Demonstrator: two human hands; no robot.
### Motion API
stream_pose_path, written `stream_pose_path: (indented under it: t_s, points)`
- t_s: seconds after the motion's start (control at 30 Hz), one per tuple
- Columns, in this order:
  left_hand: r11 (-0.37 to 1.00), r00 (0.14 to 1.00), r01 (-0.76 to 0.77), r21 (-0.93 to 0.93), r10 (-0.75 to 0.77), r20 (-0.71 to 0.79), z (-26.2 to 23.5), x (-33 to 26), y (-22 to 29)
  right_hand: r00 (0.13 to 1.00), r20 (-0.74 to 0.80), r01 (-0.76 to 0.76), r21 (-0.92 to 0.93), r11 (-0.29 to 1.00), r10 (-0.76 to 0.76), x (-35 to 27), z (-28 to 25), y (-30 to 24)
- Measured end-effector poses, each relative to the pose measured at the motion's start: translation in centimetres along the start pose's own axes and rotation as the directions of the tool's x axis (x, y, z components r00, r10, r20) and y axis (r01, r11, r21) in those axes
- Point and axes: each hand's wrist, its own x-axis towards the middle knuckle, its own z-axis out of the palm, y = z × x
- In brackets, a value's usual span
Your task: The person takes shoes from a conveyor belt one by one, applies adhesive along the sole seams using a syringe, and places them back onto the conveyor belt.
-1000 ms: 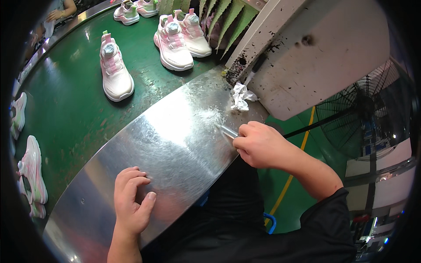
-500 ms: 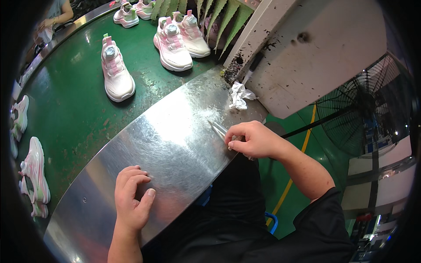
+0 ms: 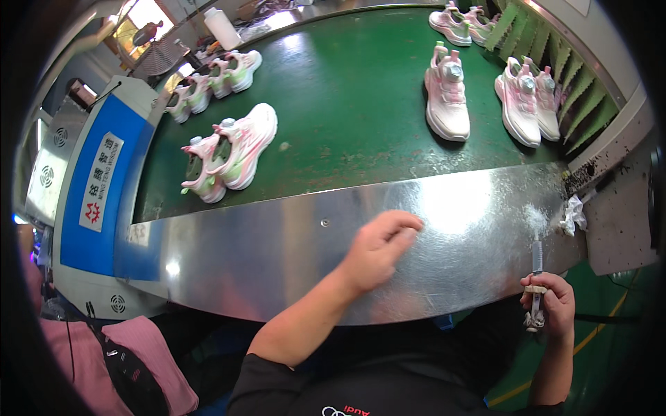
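My right hand (image 3: pixel 553 299) is closed around a clear syringe (image 3: pixel 537 259), its tip pointing away from me over the metal ledge. The lower end of the syringe, with a yellowish ring and whitish residue, shows between my fingers. My left hand (image 3: pixel 380 248) hovers over the middle of the ledge, fingers loosely bent and apart from the thumb, holding nothing. Beyond the ledge, a white and pink sneaker (image 3: pixel 446 96) stands alone on the green belt. To its right is a pair of similar sneakers (image 3: pixel 519 104); at the left another pair (image 3: pixel 244 147) lies tilted.
The shiny metal ledge (image 3: pixel 277 256) runs along the green belt (image 3: pixel 333 90). Crumpled white tissue (image 3: pixel 574 215) lies at its right end, beside a stained machine panel. Green flaps (image 3: pixel 579 90) hang at the right. A blue and grey machine housing (image 3: pixel 125 132) and a person in pink (image 3: pixel 156 360) are at the left.
The view has swung to the left, bringing in the machine housing and the neighbouring person. My right hand now has the syringe upright in view, pointing straight ahead. My left hand has lifted and reached forward.
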Motion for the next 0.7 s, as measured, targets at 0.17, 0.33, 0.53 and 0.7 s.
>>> stream_pose_path:
  t_s: [0.17, 0.33, 0.53, 0.7]
  points:
    - [0.999, 0.856, 0.044, 0.006, -0.035, -0.515, -10.7, -3.2, 2.5, 0.991, 0.131, -0.048, 0.198, 0.979, 0.022, 1.7, 1.2, 1.7]
    - [0.999, 0.572, 0.052, 0.012, -0.02, -0.82, -24.7, -7.2, 0.3, 0.982, 0.188, -0.009, 0.134, 0.991, -0.017, 3.3, 3.5, 1.8]
    - [0.946, 0.606, -0.016, -0.323, -0.247, -0.756, -27.4, -3.6, -0.2, 0.94, 0.019, 0.311, -0.46, 0.832, -0.341, 5.4, 3.2, 5.3]
    - [0.875, 0.512, -0.119, -0.469, -0.35, -0.785, -29.2, -2.8, -0.4, 0.939, -0.05, 0.285, -0.435, 0.854, -0.339, 5.7, 3.3, 6.2]
